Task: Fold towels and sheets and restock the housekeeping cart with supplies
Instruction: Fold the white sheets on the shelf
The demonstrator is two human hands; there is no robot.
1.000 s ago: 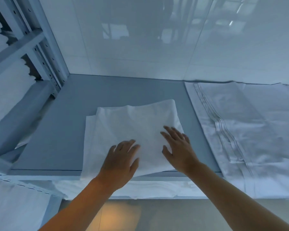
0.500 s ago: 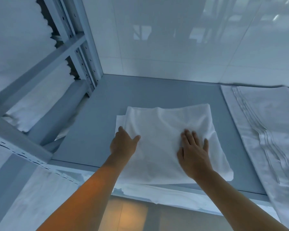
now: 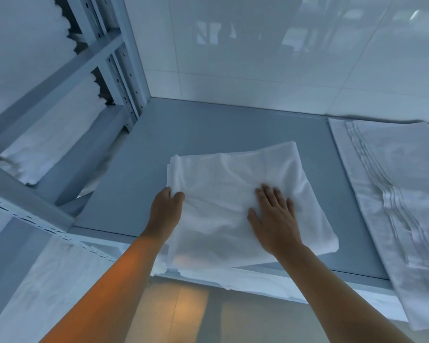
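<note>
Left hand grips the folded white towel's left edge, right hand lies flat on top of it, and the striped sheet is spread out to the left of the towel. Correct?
Not quite. In the head view the striped sheet lies to the right of the folded white towel, not the left. The rest holds: the left hand grips the towel's left edge and the right hand lies flat on top.

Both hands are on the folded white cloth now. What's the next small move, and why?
Probably lift the left edge and fold it rightward. The left hand pinches the folded cloth's left edge while the right hand lies flat on it, pinning it to the grey table.
</note>
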